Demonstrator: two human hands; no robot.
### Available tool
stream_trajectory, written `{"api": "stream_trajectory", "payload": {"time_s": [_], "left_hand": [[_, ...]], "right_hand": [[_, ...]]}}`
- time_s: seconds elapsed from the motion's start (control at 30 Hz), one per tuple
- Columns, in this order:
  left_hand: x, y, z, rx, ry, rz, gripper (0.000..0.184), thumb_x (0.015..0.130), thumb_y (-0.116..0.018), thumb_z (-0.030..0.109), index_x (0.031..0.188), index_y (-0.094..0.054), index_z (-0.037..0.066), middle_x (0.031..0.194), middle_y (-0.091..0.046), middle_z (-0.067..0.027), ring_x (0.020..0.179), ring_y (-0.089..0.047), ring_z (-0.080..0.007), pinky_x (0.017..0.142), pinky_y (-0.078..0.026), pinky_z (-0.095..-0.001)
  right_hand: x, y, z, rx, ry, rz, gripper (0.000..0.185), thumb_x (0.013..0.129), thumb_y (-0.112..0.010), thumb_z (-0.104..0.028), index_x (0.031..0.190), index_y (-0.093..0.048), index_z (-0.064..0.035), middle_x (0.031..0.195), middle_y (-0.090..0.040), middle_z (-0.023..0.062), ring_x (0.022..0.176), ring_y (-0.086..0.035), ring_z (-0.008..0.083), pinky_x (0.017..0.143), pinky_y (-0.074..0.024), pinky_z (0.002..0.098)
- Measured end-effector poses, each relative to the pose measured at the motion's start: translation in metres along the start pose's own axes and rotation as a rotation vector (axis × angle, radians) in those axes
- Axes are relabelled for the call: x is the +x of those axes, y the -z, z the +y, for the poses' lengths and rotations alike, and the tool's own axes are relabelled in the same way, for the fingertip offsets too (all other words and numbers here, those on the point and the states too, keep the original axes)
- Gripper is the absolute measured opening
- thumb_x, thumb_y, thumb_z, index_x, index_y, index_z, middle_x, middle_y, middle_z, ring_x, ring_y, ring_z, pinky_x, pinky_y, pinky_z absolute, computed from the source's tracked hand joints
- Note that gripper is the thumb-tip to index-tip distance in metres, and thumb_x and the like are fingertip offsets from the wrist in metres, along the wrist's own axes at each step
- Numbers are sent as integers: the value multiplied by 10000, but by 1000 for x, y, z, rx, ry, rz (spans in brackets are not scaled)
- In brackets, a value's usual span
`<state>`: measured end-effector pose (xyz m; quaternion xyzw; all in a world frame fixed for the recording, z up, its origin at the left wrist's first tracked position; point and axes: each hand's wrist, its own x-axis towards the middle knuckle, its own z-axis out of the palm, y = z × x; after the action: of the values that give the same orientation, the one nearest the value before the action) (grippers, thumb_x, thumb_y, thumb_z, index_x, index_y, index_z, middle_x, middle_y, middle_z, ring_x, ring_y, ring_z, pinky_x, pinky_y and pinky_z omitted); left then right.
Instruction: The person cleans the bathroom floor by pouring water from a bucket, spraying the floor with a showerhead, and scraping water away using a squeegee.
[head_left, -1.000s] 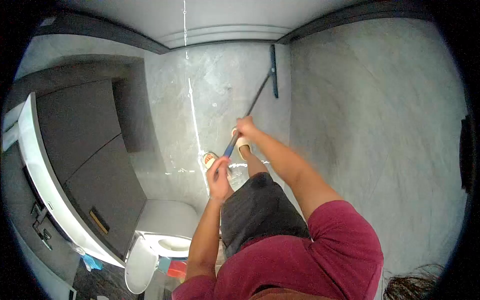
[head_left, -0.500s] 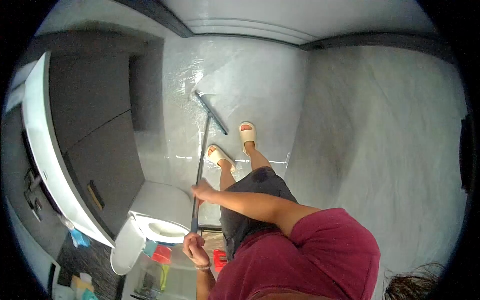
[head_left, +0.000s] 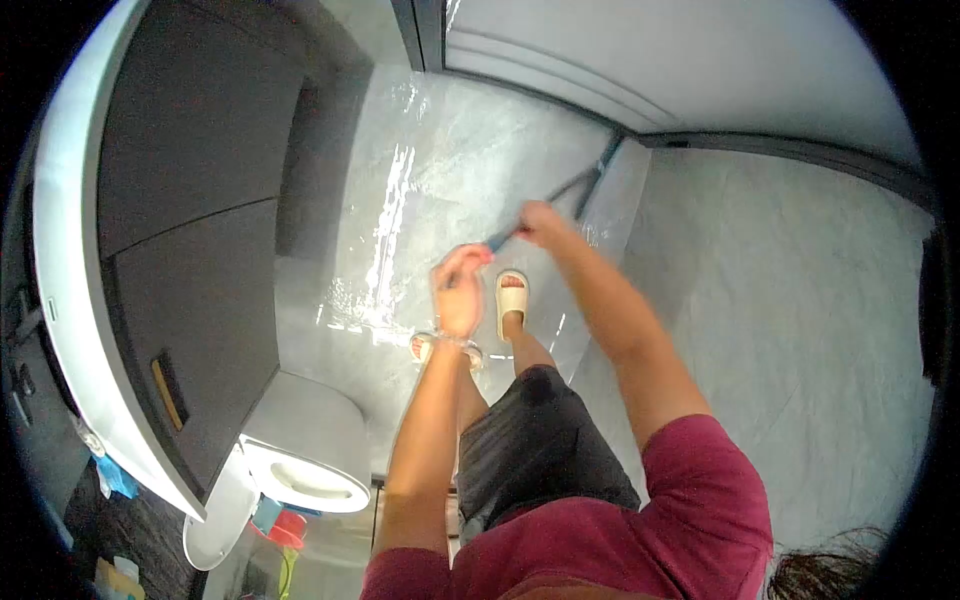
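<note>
Grey, wet-looking floor (head_left: 465, 135) takes up the middle of my view, with shiny streaks on the side by the dark cabinet (head_left: 200, 230). The cabinet and the toilet (head_left: 305, 480) bound that side; a dark door frame (head_left: 530, 93) closes the far edge. The long-handled squeegee (head_left: 574, 185) slants away from the body, its blade down near the corner where frame and side wall meet. I judge it mid-stroke; from here, a move calls for turning the blade clear of that corner. Open room lies toward the streaks, but the pale slippers (head_left: 512, 300) stand close to the pole's path. The right hand (head_left: 541, 222) has its fingers clamped round the pole; the left hand (head_left: 460, 285) seems closed on the blue grip (head_left: 497, 242), though blur hides its exact hold.
</note>
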<state>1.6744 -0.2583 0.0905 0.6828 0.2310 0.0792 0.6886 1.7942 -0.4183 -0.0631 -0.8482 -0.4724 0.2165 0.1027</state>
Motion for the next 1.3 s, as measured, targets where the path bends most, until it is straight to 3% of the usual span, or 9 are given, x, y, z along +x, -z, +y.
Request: {"api": "stream_trajectory", "payload": {"time_s": [0.03,0.1,0.4,0.43,0.57,0.67,0.77,0.9,1.3], "left_hand": [[-6,35,22,-230,438,27,154,744,-429,119,698,-531,14,562,-417,5,461,-326,-53,428,-252,-181],[-25,90,23,-251,524,205,147,733,-428,124,713,-516,8,547,-382,9,452,-296,-59,420,-232,-188],[-161,140,-18,-761,454,703,122,753,-433,168,739,-458,49,544,-278,10,495,-285,-108,473,-254,-242],[-162,135,-20,-790,517,753,113,761,-430,164,734,-452,56,543,-276,8,490,-275,-104,469,-248,-239],[-202,145,-28,-876,517,929,96,760,-439,178,729,-435,87,520,-252,25,476,-253,-94,462,-233,-237],[-266,168,-16,-915,508,977,96,757,-449,169,711,-423,89,524,-272,25,469,-262,-94,454,-235,-233],[-326,180,9,-880,514,1072,92,751,-461,160,714,-433,80,536,-300,21,470,-275,-93,447,-243,-229],[-365,197,68,-503,464,1038,138,808,-412,196,767,-429,66,545,-303,4,455,-281,-101,432,-234,-238],[-209,128,-37,-497,505,312,164,775,-432,146,827,-507,9,679,-433,-25,512,-343,-74,489,-320,-202]], "right_hand": [[30,-24,-26,108,-241,-158,165,600,-658,-267,595,-611,-109,583,-563,67,515,-530,210,448,-407,366],[71,-49,-86,530,-647,-263,151,619,-618,-239,593,-607,-91,581,-567,63,507,-534,214,485,-398,353],[102,-63,-249,759,-913,-437,196,696,-473,-145,585,-592,-35,587,-583,48,473,-549,223,656,-351,296],[103,-63,-252,710,-740,-483,232,718,-471,-127,742,-425,100,592,-561,136,470,-557,258,497,-409,300],[98,-81,-292,-21,231,-558,128,605,-559,-131,586,-561,-4,578,-572,116,475,-552,261,577,-397,379],[68,-108,-364,777,-570,-721,79,586,-552,-125,582,-597,-61,611,-578,130,525,-544,252,683,-330,430],[29,-94,-437,971,-988,-620,352,745,-476,-179,988,-452,74,694,-569,171,564,-569,327,473,-480,397],[2,-59,-490,1145,-608,-865,510,777,-436,-174,1042,-173,174,727,-527,234,480,-561,293,350,-476,316],[-7,-85,-227,1239,-1200,-22,274,747,-513,-215,904,-432,-5,654,-502,102,519,-520,186,419,-424,330]]}}
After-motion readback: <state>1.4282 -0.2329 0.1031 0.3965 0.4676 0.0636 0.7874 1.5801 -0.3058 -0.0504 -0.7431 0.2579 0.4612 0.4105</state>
